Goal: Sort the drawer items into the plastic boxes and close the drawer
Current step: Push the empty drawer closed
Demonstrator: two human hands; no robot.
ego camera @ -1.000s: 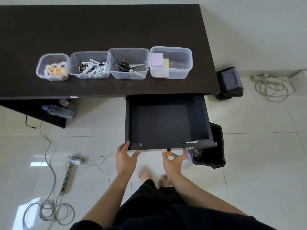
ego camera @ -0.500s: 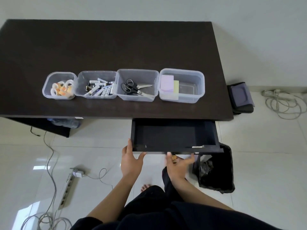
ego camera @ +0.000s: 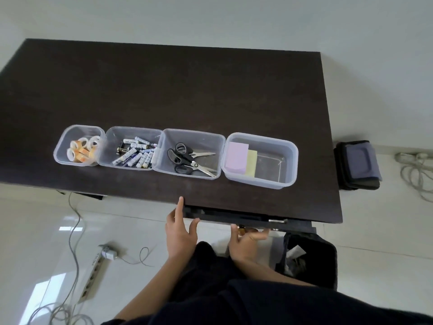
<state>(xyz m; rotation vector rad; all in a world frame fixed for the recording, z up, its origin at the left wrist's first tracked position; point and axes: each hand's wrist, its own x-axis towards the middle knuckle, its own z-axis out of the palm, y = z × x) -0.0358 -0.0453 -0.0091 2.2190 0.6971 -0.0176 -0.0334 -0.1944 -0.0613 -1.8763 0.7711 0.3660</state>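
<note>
The dark drawer (ego camera: 246, 218) is pushed almost fully under the dark desk (ego camera: 178, 90); only a thin strip of its front shows. My left hand (ego camera: 181, 233) presses flat against the drawer's left front, fingers straight. My right hand (ego camera: 246, 240) is at the small brass knob under the front, with fingers around it. Several clear plastic boxes stand in a row on the desk: tape rolls (ego camera: 80, 148), batteries (ego camera: 134, 152), scissors (ego camera: 189, 159), and sticky notes (ego camera: 239, 158).
A black waste bin (ego camera: 309, 261) stands on the floor right of my legs. A folded dark bag (ego camera: 358, 165) lies beyond the desk's right end, with cables (ego camera: 414, 170) past it. A power strip (ego camera: 93, 275) and cords trail on the floor at left.
The drawer has slid in from wide open to nearly shut, with both hands staying on its front. The camera has moved forward over the desk.
</note>
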